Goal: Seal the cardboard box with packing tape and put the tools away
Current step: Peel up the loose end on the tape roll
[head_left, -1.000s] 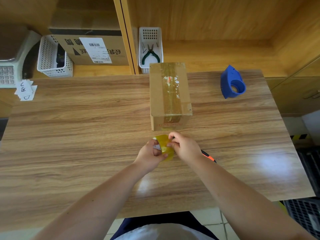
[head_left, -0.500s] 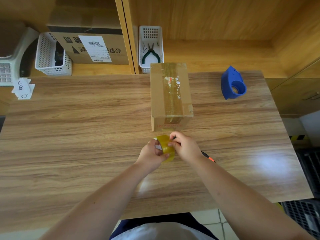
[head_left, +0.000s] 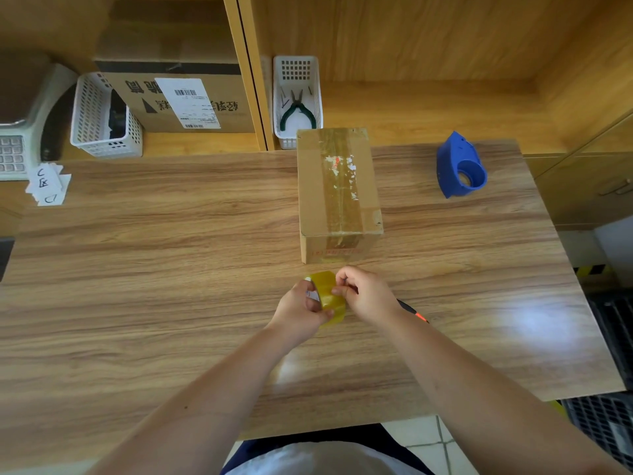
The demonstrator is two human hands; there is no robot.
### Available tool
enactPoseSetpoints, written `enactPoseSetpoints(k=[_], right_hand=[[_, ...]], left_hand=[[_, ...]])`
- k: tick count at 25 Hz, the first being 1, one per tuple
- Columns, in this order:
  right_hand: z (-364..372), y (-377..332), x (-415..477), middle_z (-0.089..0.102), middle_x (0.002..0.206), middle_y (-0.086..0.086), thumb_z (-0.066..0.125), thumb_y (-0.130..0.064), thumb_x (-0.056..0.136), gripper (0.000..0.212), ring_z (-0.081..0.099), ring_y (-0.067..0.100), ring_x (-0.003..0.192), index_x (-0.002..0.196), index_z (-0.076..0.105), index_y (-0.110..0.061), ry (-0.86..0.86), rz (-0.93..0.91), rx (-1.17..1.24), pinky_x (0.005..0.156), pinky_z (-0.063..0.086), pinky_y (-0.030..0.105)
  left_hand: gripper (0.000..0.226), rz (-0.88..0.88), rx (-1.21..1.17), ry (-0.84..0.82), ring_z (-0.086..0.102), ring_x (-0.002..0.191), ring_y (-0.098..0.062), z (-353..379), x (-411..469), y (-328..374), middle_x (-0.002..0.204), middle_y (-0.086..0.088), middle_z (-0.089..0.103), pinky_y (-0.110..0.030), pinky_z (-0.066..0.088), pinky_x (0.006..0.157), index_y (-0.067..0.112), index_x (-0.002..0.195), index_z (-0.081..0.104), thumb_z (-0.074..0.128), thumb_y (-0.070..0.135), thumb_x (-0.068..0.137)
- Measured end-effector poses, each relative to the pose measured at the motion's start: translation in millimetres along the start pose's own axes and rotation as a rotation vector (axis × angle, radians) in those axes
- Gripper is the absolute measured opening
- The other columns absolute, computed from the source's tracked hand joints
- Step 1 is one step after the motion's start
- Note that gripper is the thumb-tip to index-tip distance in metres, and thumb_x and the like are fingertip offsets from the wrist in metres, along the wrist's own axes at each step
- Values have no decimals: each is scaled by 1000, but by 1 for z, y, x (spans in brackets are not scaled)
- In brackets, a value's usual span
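Observation:
A brown cardboard box (head_left: 337,186) stands in the middle of the wooden table (head_left: 154,269), with old tape strips along its top. Just in front of it, a yellowish roll of packing tape (head_left: 326,291) is held upright between both hands. My left hand (head_left: 303,311) grips the roll from the left and below. My right hand (head_left: 364,293) pinches at the roll's outer surface with its fingertips. A blue tape dispenser (head_left: 460,166) lies at the table's far right. An orange-and-black tool (head_left: 412,311) lies mostly hidden under my right wrist.
A white basket (head_left: 297,72) with green-handled pliers (head_left: 297,113) stands on the shelf behind the box. A second white basket (head_left: 97,121), a large labelled carton (head_left: 178,97) and a scale (head_left: 20,132) sit at the back left. Paper slips (head_left: 48,185) lie at the table's left corner.
The hands and the roll stay in almost the same spot; my right fingers shift slightly on the roll's surface. The view has drifted a little.

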State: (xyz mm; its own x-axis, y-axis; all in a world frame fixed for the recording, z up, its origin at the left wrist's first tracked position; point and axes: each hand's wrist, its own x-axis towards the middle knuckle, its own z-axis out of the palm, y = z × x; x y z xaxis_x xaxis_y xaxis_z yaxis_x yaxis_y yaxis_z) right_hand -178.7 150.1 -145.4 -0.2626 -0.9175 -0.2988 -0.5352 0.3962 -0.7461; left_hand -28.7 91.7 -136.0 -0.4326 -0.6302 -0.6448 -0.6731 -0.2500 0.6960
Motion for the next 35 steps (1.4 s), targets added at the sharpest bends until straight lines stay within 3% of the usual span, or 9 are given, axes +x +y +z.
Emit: enactPoseSetpoints(k=[4, 6, 8, 12, 16, 20, 24, 29, 35], right_hand=[[2, 3, -2, 62, 70, -5, 67, -20, 87, 17, 50, 4, 58, 94, 52, -19, 14, -19, -15, 54, 34, 13], [4, 4, -3, 72, 84, 1, 66, -22, 88, 27, 61, 13, 71, 113, 57, -20, 34, -1, -7, 58, 36, 10], [7, 3, -6, 74, 99, 5, 64, -25, 89, 34, 67, 18, 90, 123, 60, -19, 72, -10, -55, 69, 43, 18], [12, -1, -11, 74, 97, 4, 70, -21, 85, 27, 68, 17, 88, 112, 70, -16, 192, 25, -8, 79, 52, 32], [6, -9, -3, 68, 80, -5, 76, -14, 78, 14, 59, -5, 72, 92, 72, -14, 156, 184, 189, 65, 41, 9], [-3, -15, 5, 70, 80, -2, 71, -23, 83, 6, 62, 11, 73, 83, 69, -16, 122, 311, 131, 61, 46, 20], [0, -23, 10, 65, 83, 0, 61, -27, 91, 12, 59, 20, 76, 87, 63, -16, 148, 352, -51, 58, 40, 28], [8, -32, 15, 64, 108, 10, 45, -29, 99, 22, 56, 31, 106, 106, 57, -12, 104, 431, -278, 71, 40, 34], [6, -35, 18, 63, 115, 11, 43, -16, 98, 17, 55, 31, 110, 110, 54, -11, 33, 451, -338, 83, 46, 39]], left_hand=[[38, -6, 18, -4, 69, 74, -14, -4, -1, 3, 76, 3, 75, -24, 46, 62, 21, 109, 52, 75, 19, 78], [38, -12, 6, -9, 72, 83, -19, -4, -1, 4, 83, -3, 77, -27, 48, 68, 20, 110, 53, 75, 18, 78], [37, -18, -4, -8, 72, 87, -22, -4, -1, 5, 86, -5, 77, -28, 49, 70, 20, 109, 54, 74, 18, 78], [38, -19, -6, 17, 71, 87, -20, -3, -1, 4, 87, -6, 77, -25, 49, 66, 19, 109, 56, 75, 21, 76], [42, -9, 21, 29, 68, 83, -17, -2, -1, 4, 87, -2, 74, -20, 43, 58, 18, 111, 55, 76, 25, 75], [44, -10, 25, 31, 62, 75, -13, 3, -4, 5, 82, 3, 68, -21, 40, 56, 18, 115, 52, 74, 26, 78], [43, 1, 5, 88, 57, 71, -15, 13, -6, 8, 75, 4, 62, -26, 42, 58, 14, 119, 49, 70, 23, 82], [46, -29, -8, 114, 60, 89, -25, 24, -7, 11, 102, -7, 65, -31, 47, 70, 15, 121, 46, 69, 27, 83], [45, -13, -4, 138, 61, 87, -25, 30, -7, 10, 100, -7, 68, -29, 45, 66, 14, 118, 48, 69, 27, 81]])
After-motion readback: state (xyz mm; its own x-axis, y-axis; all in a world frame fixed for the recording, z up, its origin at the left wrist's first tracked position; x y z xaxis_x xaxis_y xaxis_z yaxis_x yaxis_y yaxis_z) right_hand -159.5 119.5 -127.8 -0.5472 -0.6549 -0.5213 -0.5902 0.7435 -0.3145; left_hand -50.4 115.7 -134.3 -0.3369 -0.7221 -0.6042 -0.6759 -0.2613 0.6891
